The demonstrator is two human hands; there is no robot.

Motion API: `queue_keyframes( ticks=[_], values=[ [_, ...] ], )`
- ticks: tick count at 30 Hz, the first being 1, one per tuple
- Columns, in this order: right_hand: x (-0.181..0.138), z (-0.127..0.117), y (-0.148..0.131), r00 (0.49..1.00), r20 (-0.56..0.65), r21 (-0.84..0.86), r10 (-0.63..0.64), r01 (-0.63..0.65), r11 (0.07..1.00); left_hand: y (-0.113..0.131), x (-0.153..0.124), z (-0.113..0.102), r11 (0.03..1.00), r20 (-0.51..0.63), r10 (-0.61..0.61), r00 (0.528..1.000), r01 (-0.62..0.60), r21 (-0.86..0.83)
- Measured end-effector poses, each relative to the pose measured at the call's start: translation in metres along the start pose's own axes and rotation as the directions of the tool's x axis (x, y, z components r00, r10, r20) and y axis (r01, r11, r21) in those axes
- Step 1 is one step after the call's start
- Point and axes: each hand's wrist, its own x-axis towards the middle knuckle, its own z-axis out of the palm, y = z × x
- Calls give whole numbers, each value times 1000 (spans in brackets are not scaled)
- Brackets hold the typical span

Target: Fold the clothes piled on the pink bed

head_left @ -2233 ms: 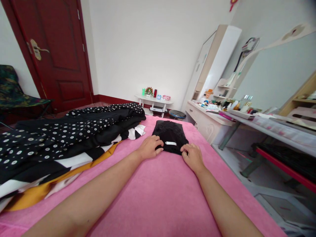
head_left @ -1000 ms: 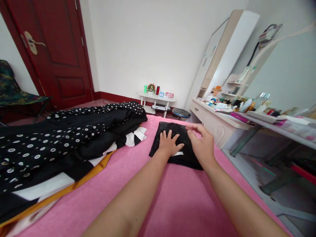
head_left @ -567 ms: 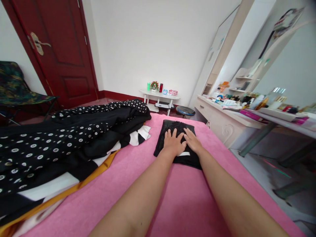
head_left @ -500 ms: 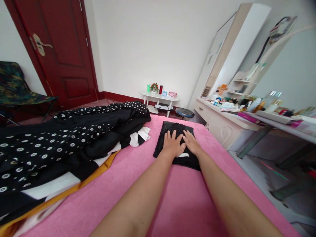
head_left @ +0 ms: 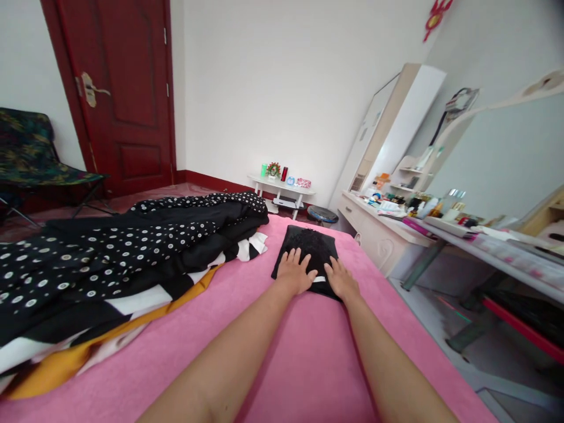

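Note:
A black garment (head_left: 308, 241), folded into a flat square with lacy trim and a small white label near its front edge, lies on the pink bed cover (head_left: 304, 346). My left hand (head_left: 294, 273) rests palm down on its left side, fingers spread. On the front right part lies my right hand (head_left: 341, 279), also flat with fingers apart. Neither hand grasps the cloth; both press on its surface. The label shows between the two hands.
To the left is a heap of clothes (head_left: 154, 247), black with white dots, white and mustard. A dressing table (head_left: 374, 229) crowded with bottles runs along the right side. Beyond the bed stand a round stool (head_left: 323, 214) and a small white table (head_left: 282, 185).
My hands have moved apart and toward the garment's front corners, uncovering more of its middle. The camera view has also shifted.

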Motion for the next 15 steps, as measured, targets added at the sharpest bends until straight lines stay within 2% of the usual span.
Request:
queue_keyframes(
  ticks=[5,7,10,15],
  values=[
    [-25,-2,3,994,-100,-36,-36,32,999,-10,-28,-6,1000,-85,16,996,-17,-20],
    [-35,-3,2,986,-164,-32,-13,8,999,-15,-35,-7,999,-140,-11,990,5,-40],
    [-43,-4,3,970,-240,15,47,-45,999,-19,-40,-10,991,-220,-125,968,109,-82],
    [-44,-8,11,950,-272,136,155,-121,983,-20,-41,-20,955,-293,-295,909,275,-109]
  ],
)
